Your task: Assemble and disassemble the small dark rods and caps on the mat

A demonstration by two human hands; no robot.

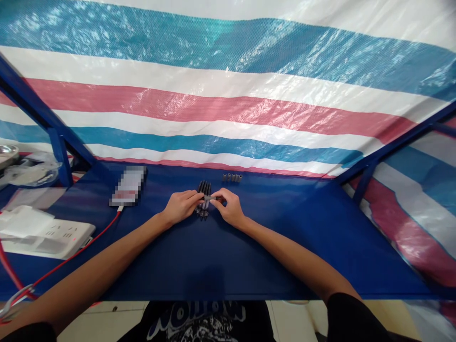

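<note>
Head view: both hands work close together over the table (270, 266), fingers pinched narrow on one slim pen-like piece (208, 198). The left hand (182, 207) grips its left end and the right hand (231, 207) its right end, above a bunch of dark pens (204, 185) lying side by side. Beyond the right hand, five short grey cylinders (232, 177) stand in a row, apart from the pens.

The work looks under way rather than finished: the piece in hand is not yet set down, and the grey cylinders lie loose. How many pens are complete cannot be told.

Fingertips cover both ends of the held piece, so whether it is one part or two being joined is unclear. The hands also hide part of the bunch, making its count uncertain. The phone (128, 187) has a pixelated screen.
</note>
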